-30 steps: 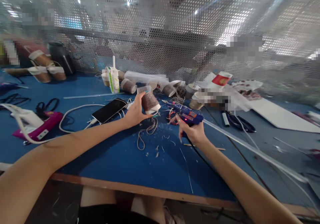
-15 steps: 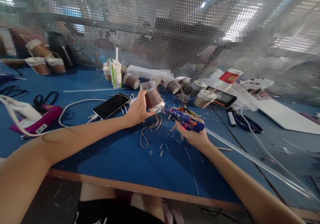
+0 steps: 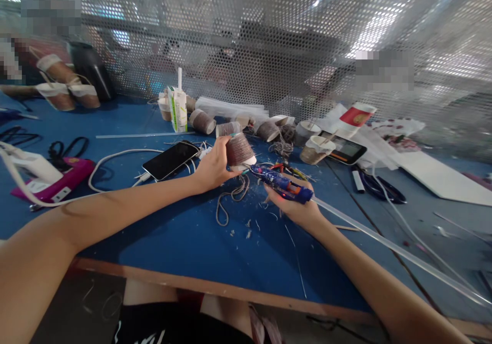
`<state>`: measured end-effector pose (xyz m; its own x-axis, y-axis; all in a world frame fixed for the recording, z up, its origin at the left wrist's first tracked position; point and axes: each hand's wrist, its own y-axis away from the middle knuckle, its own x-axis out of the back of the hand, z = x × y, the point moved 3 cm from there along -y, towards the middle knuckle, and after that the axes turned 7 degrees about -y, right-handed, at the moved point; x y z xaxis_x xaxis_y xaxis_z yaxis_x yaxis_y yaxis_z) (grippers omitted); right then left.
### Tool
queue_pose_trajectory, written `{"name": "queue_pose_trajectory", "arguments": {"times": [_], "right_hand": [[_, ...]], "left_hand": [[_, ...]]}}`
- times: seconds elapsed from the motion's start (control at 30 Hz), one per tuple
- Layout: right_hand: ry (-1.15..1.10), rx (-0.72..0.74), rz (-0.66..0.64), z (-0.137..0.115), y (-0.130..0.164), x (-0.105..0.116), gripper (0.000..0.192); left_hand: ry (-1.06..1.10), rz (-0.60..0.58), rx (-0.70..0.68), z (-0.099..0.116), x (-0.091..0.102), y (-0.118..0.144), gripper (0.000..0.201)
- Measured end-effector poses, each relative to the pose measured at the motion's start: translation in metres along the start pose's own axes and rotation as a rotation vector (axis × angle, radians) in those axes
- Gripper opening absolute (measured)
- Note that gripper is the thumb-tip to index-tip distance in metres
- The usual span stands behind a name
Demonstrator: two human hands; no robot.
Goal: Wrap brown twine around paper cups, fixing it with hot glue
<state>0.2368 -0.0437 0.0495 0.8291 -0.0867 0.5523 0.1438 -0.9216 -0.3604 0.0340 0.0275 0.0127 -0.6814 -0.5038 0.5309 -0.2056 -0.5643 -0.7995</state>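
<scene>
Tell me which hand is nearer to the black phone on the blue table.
Left. The left hand, gripping a twine-wrapped cup, sits just right of the phone. The right hand, holding the blue glue gun, is farther right, beyond the cup.

Bright overhead lights glare through the perforated screen (image 3: 269, 52), blowing out the top right. Wide-angle bending at edges; soft shadows under arms on the tabletop (image 3: 184, 241). Background is soft, with pixelated patches.

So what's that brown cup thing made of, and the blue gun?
The cup in the left hand looks like paper wrapped in brown twine: ribbed matte sides, white rim. The glue gun in the right hand looks like glossy blue plastic, with a clear, probably glue, stick behind.
</scene>
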Motion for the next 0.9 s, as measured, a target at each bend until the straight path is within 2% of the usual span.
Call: {"name": "queue_pose_trajectory", "arguments": {"times": [0.6,0.9], "right_hand": [[0.09,0.033,0.02,-0.0065,0.001,0.0002,0.027],[0.097,0.056,0.081,0.0017,-0.0011,0.0024,0.026]], "left_hand": [[0.017,0.028,-0.015,0.001,-0.0002,0.0005,0.088],[0.014,0.033,-0.026,0.0003,-0.0001,-0.0005,0.091]]}}
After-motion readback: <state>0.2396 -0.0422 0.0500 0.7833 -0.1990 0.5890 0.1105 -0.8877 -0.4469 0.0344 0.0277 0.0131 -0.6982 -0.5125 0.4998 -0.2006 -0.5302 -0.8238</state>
